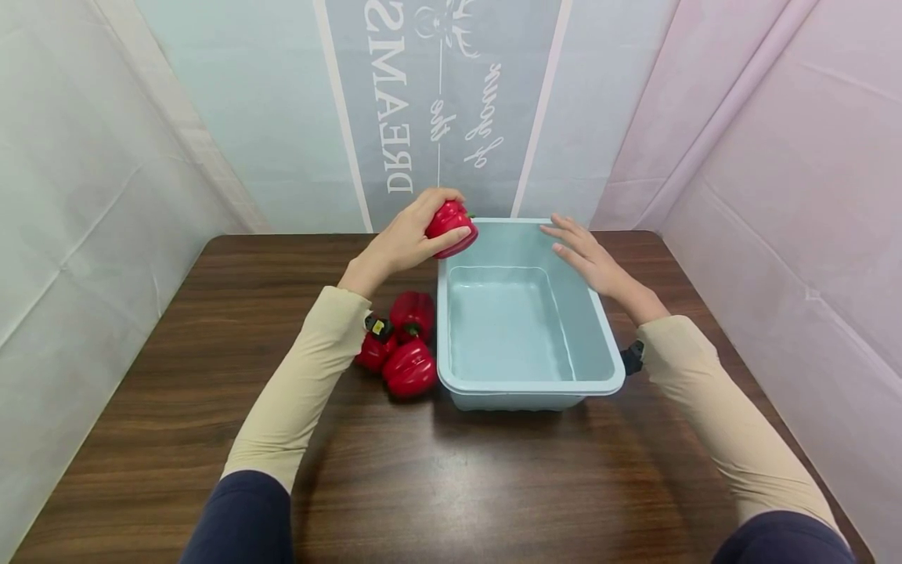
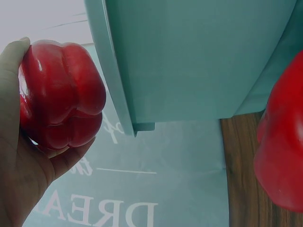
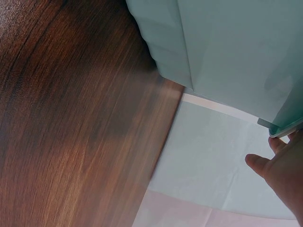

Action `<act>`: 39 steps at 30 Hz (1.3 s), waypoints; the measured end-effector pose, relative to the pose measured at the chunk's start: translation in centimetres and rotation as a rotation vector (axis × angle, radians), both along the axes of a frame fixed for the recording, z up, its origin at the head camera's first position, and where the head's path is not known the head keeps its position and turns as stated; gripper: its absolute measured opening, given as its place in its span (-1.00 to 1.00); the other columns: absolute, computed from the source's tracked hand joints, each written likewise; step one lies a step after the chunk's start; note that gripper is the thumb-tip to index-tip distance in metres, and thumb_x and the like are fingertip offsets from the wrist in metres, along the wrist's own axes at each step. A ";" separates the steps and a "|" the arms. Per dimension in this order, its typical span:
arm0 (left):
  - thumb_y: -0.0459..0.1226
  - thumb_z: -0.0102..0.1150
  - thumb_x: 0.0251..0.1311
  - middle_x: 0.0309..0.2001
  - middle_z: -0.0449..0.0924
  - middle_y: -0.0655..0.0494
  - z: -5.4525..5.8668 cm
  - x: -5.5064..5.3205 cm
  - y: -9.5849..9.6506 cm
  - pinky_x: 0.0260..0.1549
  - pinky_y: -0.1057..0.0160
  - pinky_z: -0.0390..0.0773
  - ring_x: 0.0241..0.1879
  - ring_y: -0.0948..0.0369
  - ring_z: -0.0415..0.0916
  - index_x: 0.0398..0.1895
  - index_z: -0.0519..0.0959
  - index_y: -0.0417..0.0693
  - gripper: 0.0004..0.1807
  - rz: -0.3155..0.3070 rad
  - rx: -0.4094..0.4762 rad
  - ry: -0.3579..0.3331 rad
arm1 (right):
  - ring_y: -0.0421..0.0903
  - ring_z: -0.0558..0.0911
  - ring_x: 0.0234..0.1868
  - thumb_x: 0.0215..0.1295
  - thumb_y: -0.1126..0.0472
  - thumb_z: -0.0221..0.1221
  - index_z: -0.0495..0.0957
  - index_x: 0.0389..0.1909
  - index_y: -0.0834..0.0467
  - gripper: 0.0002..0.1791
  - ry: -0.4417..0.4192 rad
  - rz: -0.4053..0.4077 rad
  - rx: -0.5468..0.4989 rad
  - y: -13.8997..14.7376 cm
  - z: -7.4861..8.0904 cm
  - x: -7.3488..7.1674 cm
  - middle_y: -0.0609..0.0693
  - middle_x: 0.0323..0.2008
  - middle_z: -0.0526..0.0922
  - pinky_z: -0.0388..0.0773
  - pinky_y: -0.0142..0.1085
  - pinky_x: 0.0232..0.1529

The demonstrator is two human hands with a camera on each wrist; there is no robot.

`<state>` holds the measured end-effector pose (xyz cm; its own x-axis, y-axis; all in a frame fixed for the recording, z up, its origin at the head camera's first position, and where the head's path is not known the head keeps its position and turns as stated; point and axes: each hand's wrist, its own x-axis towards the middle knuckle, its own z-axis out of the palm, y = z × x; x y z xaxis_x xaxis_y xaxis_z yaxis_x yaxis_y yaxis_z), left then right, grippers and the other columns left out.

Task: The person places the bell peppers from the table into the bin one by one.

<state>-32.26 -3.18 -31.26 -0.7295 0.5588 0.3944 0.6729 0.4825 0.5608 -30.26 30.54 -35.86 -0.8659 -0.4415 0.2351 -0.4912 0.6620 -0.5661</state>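
My left hand (image 1: 409, 239) grips a red bell pepper (image 1: 451, 223) at the far left corner of a light blue plastic tub (image 1: 532, 386). In the left wrist view the pepper (image 2: 64, 94) sits between thumb and fingers, beside the tub's rim. Over the tub's right rim, my right hand (image 1: 585, 254) is spread with fairly straight fingers. The right wrist view shows its fingertips right at the rim. On the table left of the tub, more red bell peppers (image 1: 411, 368) lie close together, one partly hidden by the left wrist camera.
The dark wooden table (image 1: 493, 486) ends at a pale printed curtain (image 1: 451, 102) behind the tub. White fabric walls (image 1: 789, 235) stand on both sides. Small black cameras (image 1: 632, 357) are strapped at the wrists.
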 end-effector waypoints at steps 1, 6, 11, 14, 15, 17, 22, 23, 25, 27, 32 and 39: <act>0.16 0.06 0.12 0.06 0.32 0.20 0.0 0.0 0.0 -0.22 0.26 0.54 -0.07 0.27 0.35 0.16 0.27 0.21 -0.42 -0.002 0.000 -0.003 | 0.09 -0.25 0.46 0.45 0.02 -0.19 0.17 0.36 0.13 -0.47 0.001 0.001 -0.002 0.0 0.0 0.0 0.18 0.44 -0.07 -0.35 0.17 0.34; 0.17 0.07 0.11 0.04 0.32 0.19 0.2 0.1 0.3 -0.23 0.25 0.55 -0.07 0.26 0.36 0.17 0.26 0.23 -0.42 -0.005 -0.008 -0.024 | 0.07 -0.25 0.46 0.45 0.02 -0.19 0.18 0.36 0.12 -0.47 0.005 0.002 -0.003 0.0 0.1 0.0 0.15 0.44 -0.07 -0.34 0.17 0.35; 0.17 0.06 0.12 0.09 0.30 0.18 0.3 0.2 0.8 -0.21 0.27 0.54 -0.05 0.26 0.35 0.18 0.25 0.22 -0.41 -0.011 -0.021 -0.023 | 0.05 -0.26 0.46 0.45 0.01 -0.19 0.18 0.36 0.11 -0.48 -0.004 -0.006 -0.003 0.0 0.1 0.2 0.13 0.44 -0.08 -0.34 0.16 0.35; 0.16 0.06 0.13 0.09 0.30 0.18 0.2 0.2 1.0 -0.22 0.28 0.54 -0.05 0.26 0.35 0.18 0.26 0.21 -0.42 -0.019 -0.023 -0.016 | 0.06 -0.26 0.46 0.45 0.01 -0.20 0.17 0.36 0.10 -0.47 -0.008 -0.011 0.004 0.1 0.0 0.3 0.11 0.45 -0.09 -0.35 0.16 0.35; 0.16 0.06 0.13 0.09 0.30 0.18 0.2 0.2 1.1 -0.22 0.28 0.54 -0.05 0.27 0.35 0.18 0.26 0.22 -0.42 -0.018 -0.023 -0.014 | 0.06 -0.26 0.46 0.45 0.01 -0.20 0.17 0.36 0.11 -0.47 -0.007 -0.011 0.006 0.1 0.0 0.3 0.11 0.45 -0.09 -0.35 0.16 0.35; 0.16 0.06 0.12 0.09 0.31 0.18 0.1 0.2 1.1 -0.23 0.27 0.54 -0.05 0.26 0.35 0.18 0.26 0.21 -0.42 -0.021 -0.020 -0.014 | 0.07 -0.26 0.46 0.45 0.01 -0.20 0.17 0.36 0.11 -0.48 -0.006 -0.009 0.007 0.1 -0.1 0.3 0.11 0.45 -0.09 -0.35 0.17 0.34; 0.17 0.06 0.12 0.08 0.31 0.20 0.0 0.1 1.3 -0.23 0.28 0.54 -0.06 0.27 0.35 0.18 0.26 0.23 -0.42 -0.022 -0.021 -0.018 | 0.10 -0.26 0.46 0.45 0.02 -0.20 0.18 0.36 0.12 -0.48 -0.005 -0.005 -0.004 0.1 -0.2 0.4 0.10 0.45 -0.09 -0.35 0.17 0.34; 0.17 0.06 0.12 0.08 0.31 0.21 0.0 0.1 1.4 -0.23 0.28 0.54 -0.06 0.28 0.35 0.18 0.26 0.24 -0.42 -0.020 -0.024 -0.020 | 0.10 -0.26 0.46 0.45 0.03 -0.20 0.18 0.36 0.12 -0.48 -0.005 -0.005 -0.004 0.1 -0.1 0.4 0.09 0.45 -0.10 -0.35 0.17 0.34; 0.17 0.06 0.12 0.08 0.31 0.21 0.0 0.1 1.4 -0.23 0.28 0.54 -0.06 0.28 0.35 0.18 0.26 0.24 -0.42 -0.020 -0.027 -0.020 | 0.10 -0.26 0.46 0.45 0.03 -0.19 0.17 0.36 0.12 -0.48 -0.007 -0.005 -0.007 0.1 -0.1 0.4 0.09 0.45 -0.10 -0.35 0.17 0.34; 0.17 0.06 0.12 0.09 0.31 0.21 0.0 0.2 1.4 -0.22 0.28 0.54 -0.05 0.27 0.34 0.18 0.26 0.24 -0.42 -0.021 -0.027 -0.017 | 0.09 -0.26 0.46 0.45 0.02 -0.19 0.18 0.36 0.12 -0.48 -0.006 -0.005 -0.007 0.0 -0.1 0.5 0.09 0.45 -0.09 -0.35 0.16 0.34; 0.17 0.07 0.11 0.11 0.30 0.20 0.0 0.4 1.4 -0.20 0.28 0.55 -0.03 0.27 0.33 0.18 0.25 0.23 -0.41 -0.024 -0.030 -0.019 | 0.08 -0.26 0.46 0.45 0.01 -0.20 0.18 0.36 0.14 -0.47 -0.004 -0.004 -0.006 0.0 -0.1 0.5 0.16 0.44 -0.09 -0.35 0.16 0.35; 0.16 0.07 0.11 0.11 0.29 0.20 -0.3 0.7 1.7 -0.19 0.27 0.55 -0.02 0.26 0.33 0.19 0.25 0.22 -0.40 -0.028 -0.038 -0.005 | 0.07 -0.26 0.46 0.45 0.01 -0.20 0.18 0.36 0.13 -0.47 0.002 -0.008 -0.006 0.0 -0.4 0.7 0.14 0.44 -0.09 -0.35 0.15 0.35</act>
